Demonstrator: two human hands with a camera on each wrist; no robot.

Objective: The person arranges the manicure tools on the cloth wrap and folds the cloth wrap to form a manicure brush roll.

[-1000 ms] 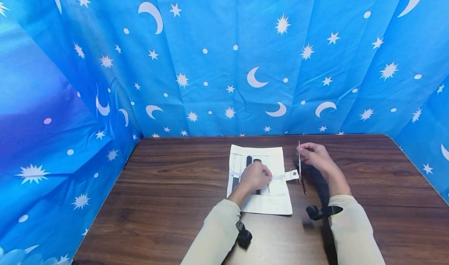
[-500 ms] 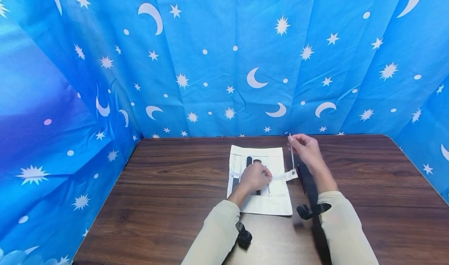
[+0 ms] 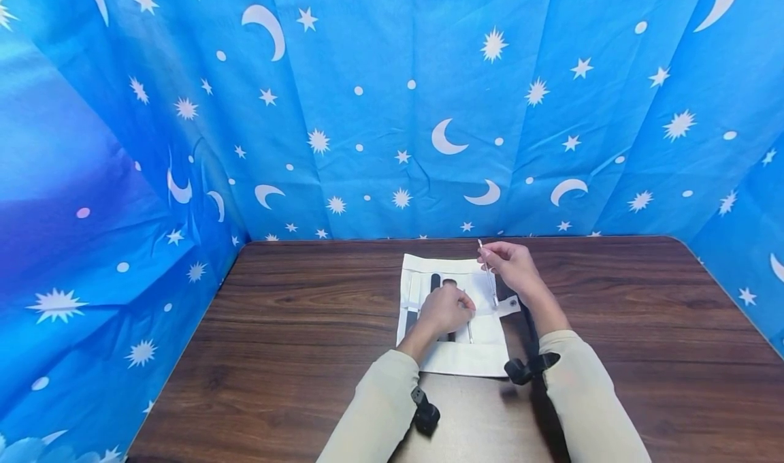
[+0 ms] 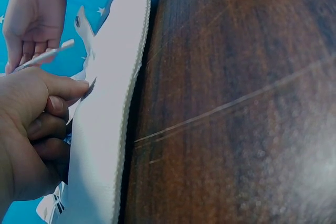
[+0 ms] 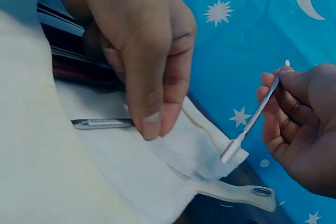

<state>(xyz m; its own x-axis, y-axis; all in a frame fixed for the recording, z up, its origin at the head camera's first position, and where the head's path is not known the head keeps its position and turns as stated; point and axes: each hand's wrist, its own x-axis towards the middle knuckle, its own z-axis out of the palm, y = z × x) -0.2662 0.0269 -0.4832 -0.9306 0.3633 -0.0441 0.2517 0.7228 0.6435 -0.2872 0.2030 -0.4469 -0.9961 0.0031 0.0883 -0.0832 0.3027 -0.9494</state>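
Note:
A white fabric tool pouch [image 3: 484,357] lies unfolded on the table. My left hand [image 3: 446,308] is over its middle, and in the right wrist view its thumb and finger pinch the pouch's elastic band [image 5: 181,160]. A slim metal tool [image 5: 105,123] with a knurled handle sits in the pouch, one end reaching those fingertips. My right hand [image 3: 513,267] holds a metal cuticle pusher [image 5: 255,116] near its upper end, between thumb and fingers. Its flat spoon-shaped end points down over the pouch's right edge. Dark tools [image 3: 435,281] in the pouch are partly hidden by my left hand.
A strap with a snap button [image 3: 510,305] sticks out from the pouch's right side. The brown wood-grain table [image 3: 294,313] extends around the pouch. Behind it hangs a blue cloth [image 3: 380,116] with moons and stars.
My right hand has moved left with the cuticle pusher, from beyond the strap to over the pouch's right edge. My left hand has stayed in place.

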